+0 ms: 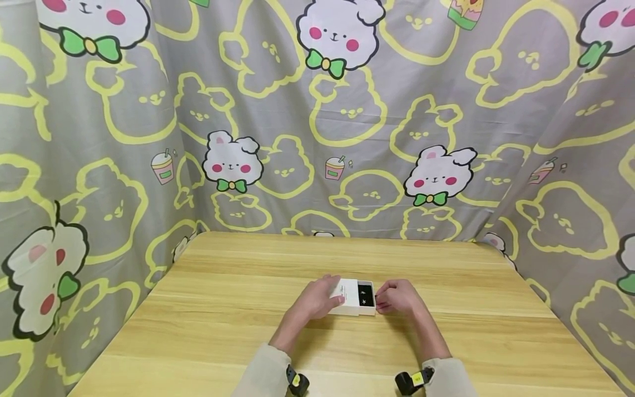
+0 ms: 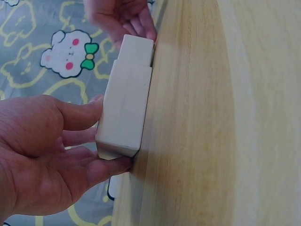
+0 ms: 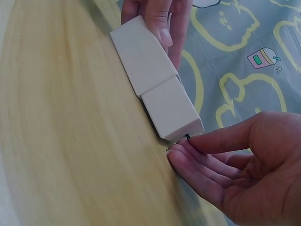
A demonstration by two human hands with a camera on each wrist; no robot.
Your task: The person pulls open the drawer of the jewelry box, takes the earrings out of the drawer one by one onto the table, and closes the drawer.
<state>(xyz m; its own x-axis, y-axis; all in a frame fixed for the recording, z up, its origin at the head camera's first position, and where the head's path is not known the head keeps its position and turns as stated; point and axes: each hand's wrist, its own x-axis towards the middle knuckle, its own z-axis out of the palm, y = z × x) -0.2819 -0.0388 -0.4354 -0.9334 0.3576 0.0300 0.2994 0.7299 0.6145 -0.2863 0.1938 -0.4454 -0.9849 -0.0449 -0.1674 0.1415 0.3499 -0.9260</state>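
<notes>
1. The white box (image 1: 350, 292) is set on the wooden table (image 1: 238, 275), between the two hands and turned lengthwise from one to the other.
2. The box's cover is gripped by the left hand (image 1: 313, 298); the thumb is laid on the near side and the fingers are curled round the far side and the end.
3. The drawer (image 1: 367, 311) is seen part-way out of the cover, on the side of the right hand (image 1: 397, 296).
4. A small dark tab (image 3: 187, 137) at the drawer's end is pinched between the right thumb and fingers.
5. The drawer is lined with a black pad (image 1: 369, 289), on which two small star-shaped pieces (image 1: 364, 298) are shown.
6. Some dark printing is seen on the cover, too small to be read.
7. Black devices with yellow labels are worn at both wrists, beside beige sleeves (image 1: 263, 372).
8. The table is surrounded by a grey curtain (image 1: 278, 118), patterned with white rabbits and yellow outlines.
</notes>
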